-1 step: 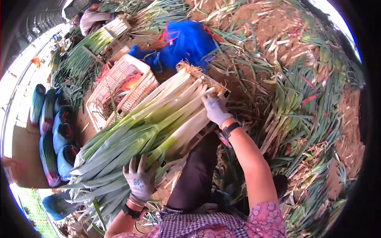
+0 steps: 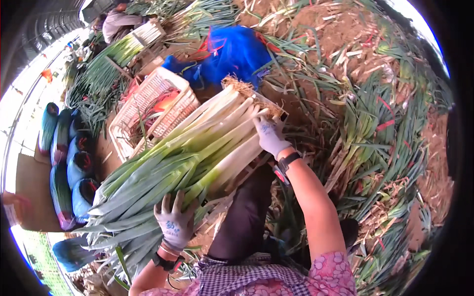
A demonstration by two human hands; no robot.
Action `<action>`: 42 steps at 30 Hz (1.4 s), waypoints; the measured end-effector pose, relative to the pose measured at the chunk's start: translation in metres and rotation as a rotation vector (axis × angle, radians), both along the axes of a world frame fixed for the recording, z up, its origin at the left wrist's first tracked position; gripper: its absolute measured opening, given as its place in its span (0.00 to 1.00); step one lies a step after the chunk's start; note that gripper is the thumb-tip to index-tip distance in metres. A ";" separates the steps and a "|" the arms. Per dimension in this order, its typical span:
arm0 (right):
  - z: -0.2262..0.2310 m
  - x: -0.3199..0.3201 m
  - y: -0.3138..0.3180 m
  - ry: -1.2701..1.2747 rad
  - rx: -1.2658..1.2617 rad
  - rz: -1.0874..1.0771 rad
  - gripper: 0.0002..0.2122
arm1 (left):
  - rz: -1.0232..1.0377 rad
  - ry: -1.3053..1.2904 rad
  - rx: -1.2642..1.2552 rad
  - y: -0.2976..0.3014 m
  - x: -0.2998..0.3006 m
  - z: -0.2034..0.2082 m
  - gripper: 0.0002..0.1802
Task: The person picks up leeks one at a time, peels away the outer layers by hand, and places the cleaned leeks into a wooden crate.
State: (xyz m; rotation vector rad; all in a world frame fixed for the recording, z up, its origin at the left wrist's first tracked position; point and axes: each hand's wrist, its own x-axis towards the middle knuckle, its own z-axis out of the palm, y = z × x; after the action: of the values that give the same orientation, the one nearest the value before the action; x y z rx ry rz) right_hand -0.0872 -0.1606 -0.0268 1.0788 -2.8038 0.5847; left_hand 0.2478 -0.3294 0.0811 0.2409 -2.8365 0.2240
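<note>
A thick pile of leeks (image 2: 197, 143) lies slantwise in front of me, white stalks and roots to the upper right, blue-green leaves to the lower left. My left hand (image 2: 174, 223), in a pale glove, rests against the near side of the leaves with its fingers spread. At the root end, my right hand (image 2: 271, 134), gloved too, has its fingers bent over the white stalks at the near edge. Part of a wooden support (image 2: 273, 107) shows behind the roots; the pile hides most of it.
Left of the pile stands a cream plastic basket (image 2: 123, 134) with red strips in it. Beyond lies blue netting (image 2: 237, 54). Several wrapped bundles (image 2: 81, 165) line the left. Loose leeks (image 2: 368, 128) cover the ground at right. A person (image 2: 118, 24) crouches at the far left.
</note>
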 end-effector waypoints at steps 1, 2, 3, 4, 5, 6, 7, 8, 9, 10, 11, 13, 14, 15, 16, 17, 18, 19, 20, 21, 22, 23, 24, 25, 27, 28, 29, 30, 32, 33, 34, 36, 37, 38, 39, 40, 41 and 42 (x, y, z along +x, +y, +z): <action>0.005 0.004 -0.005 -0.003 -0.010 0.017 0.22 | -0.009 -0.003 0.035 0.000 -0.001 0.003 0.20; 0.008 0.004 -0.001 -0.069 -0.081 0.018 0.25 | -0.011 -0.008 0.034 0.003 -0.003 0.005 0.20; 0.017 0.008 -0.006 -0.145 -0.160 0.038 0.28 | 0.005 -0.012 0.025 0.002 -0.001 0.006 0.20; 0.025 0.014 -0.010 -0.218 -0.193 0.108 0.31 | 0.010 -0.016 0.021 0.000 0.002 0.006 0.20; 0.022 0.014 -0.008 -0.217 -0.190 0.103 0.31 | -0.006 -0.014 0.031 0.002 0.001 0.007 0.20; 0.014 0.015 -0.008 -0.066 -0.109 0.146 0.29 | -0.011 -0.017 0.034 0.004 0.000 0.008 0.20; 0.006 0.015 -0.006 0.085 -0.027 0.191 0.27 | -0.021 -0.034 0.042 0.006 -0.001 0.009 0.21; 0.011 0.019 -0.011 0.086 -0.056 0.176 0.22 | -0.013 -0.052 0.041 0.004 -0.001 0.011 0.22; 0.012 0.020 -0.012 0.081 -0.064 0.189 0.22 | 0.000 -0.058 0.035 0.005 0.000 0.016 0.22; 0.013 0.021 -0.011 -0.030 -0.072 0.192 0.20 | 0.000 -0.108 0.085 0.008 0.001 0.023 0.22; 0.013 0.021 -0.009 -0.137 -0.076 0.190 0.19 | -0.004 -0.153 0.140 0.009 0.000 0.030 0.23; 0.012 0.024 -0.011 -0.048 -0.070 0.172 0.16 | -0.039 -0.119 0.228 -0.001 -0.006 0.042 0.25; 0.006 0.024 -0.009 -0.024 -0.102 0.148 0.16 | -0.053 -0.058 0.186 -0.009 -0.015 0.045 0.26; 0.003 0.024 -0.006 0.001 -0.133 0.126 0.17 | -0.066 0.004 0.146 -0.017 -0.027 0.049 0.28; 0.003 0.025 -0.004 -0.001 -0.127 0.133 0.17 | -0.068 -0.021 0.036 -0.026 -0.042 0.052 0.30; 0.006 0.028 -0.006 0.000 -0.111 0.130 0.18 | -0.050 -0.022 0.032 -0.035 -0.051 0.049 0.30; 0.009 0.029 -0.008 0.008 -0.093 0.121 0.20 | -0.007 -0.099 0.090 -0.045 -0.060 0.041 0.30; 0.012 0.031 -0.012 0.016 -0.074 0.112 0.21 | 0.034 -0.175 0.151 -0.051 -0.066 0.038 0.29; 0.011 0.032 -0.010 -0.022 -0.003 0.082 0.23 | 0.032 -0.170 0.159 -0.050 -0.073 0.040 0.29; 0.011 0.033 -0.009 -0.016 0.006 0.080 0.23 | 0.103 -0.263 0.169 -0.046 -0.078 0.045 0.29; 0.010 0.033 -0.008 0.011 0.006 0.081 0.24 | 0.173 -0.356 0.180 -0.043 -0.083 0.049 0.30; 0.012 0.034 -0.008 0.036 0.001 0.086 0.24 | 0.175 -0.353 0.184 -0.043 -0.085 0.051 0.30; 0.014 0.034 -0.008 0.038 0.005 0.089 0.24 | 0.186 -0.361 0.234 -0.042 -0.087 0.053 0.31; 0.016 0.034 -0.006 -0.002 0.032 0.037 0.25 | 0.197 -0.370 0.284 -0.041 -0.087 0.053 0.32; 0.024 0.039 -0.011 -0.045 0.058 -0.004 0.26 | 0.036 -0.221 0.268 -0.046 -0.081 0.040 0.32; 0.027 0.043 -0.011 -0.043 -0.010 0.028 0.26 | -0.130 -0.072 0.247 -0.048 -0.076 0.035 0.31; 0.026 0.045 -0.009 -0.038 -0.073 0.056 0.27 | -0.129 -0.069 0.254 -0.042 -0.074 0.034 0.31; 0.024 0.051 -0.007 0.002 -0.154 0.078 0.27 | -0.195 -0.142 0.257 -0.033 -0.073 0.036 0.32; 0.023 0.065 -0.006 -0.021 -0.223 0.083 0.27 | -0.260 -0.225 0.219 -0.022 -0.066 0.031 0.35; 0.026 0.073 -0.007 -0.047 -0.297 0.083 0.27 | -0.247 -0.228 0.227 -0.021 -0.064 0.030 0.35; 0.029 0.080 -0.006 -0.082 -0.308 0.109 0.24 | -0.221 -0.255 0.207 -0.021 -0.061 0.031 0.36; 0.038 0.091 -0.001 -0.069 -0.332 0.165 0.23 | -0.184 -0.329 0.196 -0.015 -0.052 0.038 0.41; 0.043 0.096 0.001 -0.047 -0.364 0.216 0.22 | -0.173 -0.338 0.203 -0.012 -0.046 0.041 0.41; 0.053 0.101 -0.003 -0.060 -0.368 0.232 0.22 | -0.125 -0.337 0.198 -0.007 -0.039 0.042 0.43; 0.067 0.107 -0.008 -0.085 -0.362 0.348 0.21 | -0.077 -0.334 0.191 -0.002 -0.030 0.043 0.45; 0.078 0.115 -0.016 -0.108 -0.356 0.465 0.19 | -0.037 -0.318 0.188 0.003 -0.021 0.041 0.48; 0.090 0.124 -0.019 -0.107 -0.354 0.469 0.19 | -0.020 -0.269 0.167 0.010 -0.015 0.038 0.47; 0.098 0.133 -0.026 -0.109 -0.286 0.537 0.19 | -0.020 -0.239 0.100 0.011 -0.013 0.031 0.44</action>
State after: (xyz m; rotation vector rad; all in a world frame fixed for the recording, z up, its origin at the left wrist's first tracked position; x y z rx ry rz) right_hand 0.0456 -0.1862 0.0711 1.7762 -2.3873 1.0762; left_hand 0.2347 -0.3186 0.1122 0.2190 -3.0903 0.1136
